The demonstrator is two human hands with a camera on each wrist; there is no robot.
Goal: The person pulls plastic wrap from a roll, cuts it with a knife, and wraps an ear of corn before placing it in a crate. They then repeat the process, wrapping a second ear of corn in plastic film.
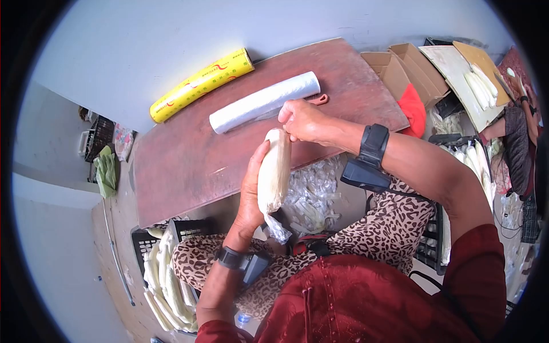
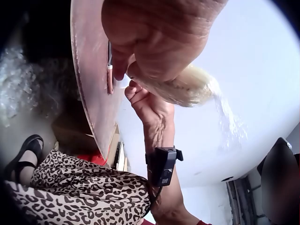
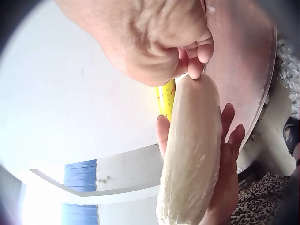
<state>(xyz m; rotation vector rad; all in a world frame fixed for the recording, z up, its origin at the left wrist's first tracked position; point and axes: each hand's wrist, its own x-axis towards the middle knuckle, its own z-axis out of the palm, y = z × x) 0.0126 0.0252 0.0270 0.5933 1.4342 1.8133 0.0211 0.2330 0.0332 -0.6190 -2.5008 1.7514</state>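
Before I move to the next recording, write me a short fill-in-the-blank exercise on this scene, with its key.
Of the left hand and the right hand, the one wrapped round the pale bundle is the ____.
The printed roll near the wall is mainly ____.
The white roll lies on a reddish-brown ____.

Missing words: left; yellow; table.

Pale piece (image 1: 271, 174): glossy, crinkled clear plastic over a fibrous-looking surface. White roll (image 1: 266, 102): plastic film, smooth, shiny. Yellow roll (image 1: 203, 84): glossy, printed. Desk (image 1: 183, 171): scuffed, dull sheen, looks like painted wood. Box (image 1: 420, 71): matt cardboard. Crate (image 1: 193, 227): plastic. Trousers (image 1: 389, 223): matt cloth. Shirt (image 1: 343, 297): cloth, slight sheen.
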